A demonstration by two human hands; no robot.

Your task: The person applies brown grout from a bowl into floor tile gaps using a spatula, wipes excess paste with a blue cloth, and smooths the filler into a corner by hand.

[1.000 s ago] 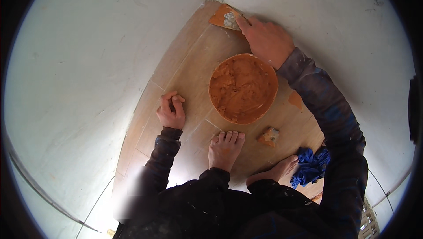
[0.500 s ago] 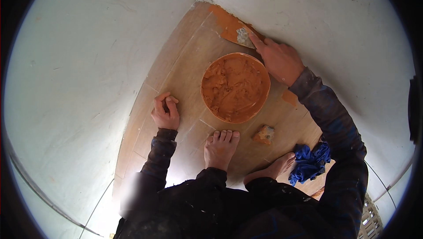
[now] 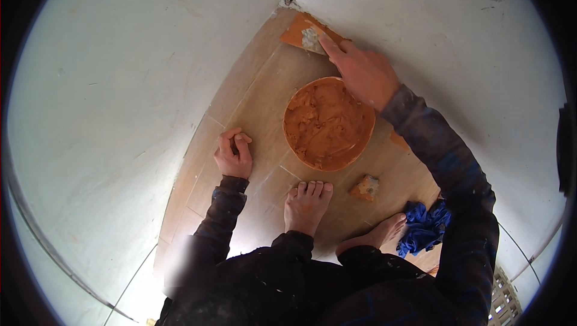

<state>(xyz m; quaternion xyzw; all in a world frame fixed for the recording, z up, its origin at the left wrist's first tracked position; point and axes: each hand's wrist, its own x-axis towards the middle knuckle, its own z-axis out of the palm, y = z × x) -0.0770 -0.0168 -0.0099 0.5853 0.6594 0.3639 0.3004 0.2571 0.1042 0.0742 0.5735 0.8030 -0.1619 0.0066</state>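
My right hand [image 3: 368, 76] grips an orange-smeared scraper [image 3: 308, 38], with the index finger stretched along its flat blade. A pale, whitish patch shows on the blade's upper face. The scraper lies low against the foot of the right wall, close to the corner. Just below that hand stands a round tub [image 3: 286, 130] filled with thick orange paste [image 3: 329, 123], its surface rough and swirled. To the left of the tub, my left hand [image 3: 234, 154] is loosely curled over the wood-look floor, with nothing seen in its fingers.
White walls [image 3: 120, 85] meet at the corner ahead. A small paste-smeared chunk [image 3: 365, 188] lies on the floor [image 3: 255, 115] near my bare feet [image 3: 308, 206]. Beside the right foot is a crumpled blue cloth [image 3: 424, 227]. A slatted pale crate [image 3: 505, 299] shows at lower right.
My right hand and the scraper have moved left and slightly up along the wall's foot, toward the corner. My left hand stays curled; the whole view has shifted slightly.
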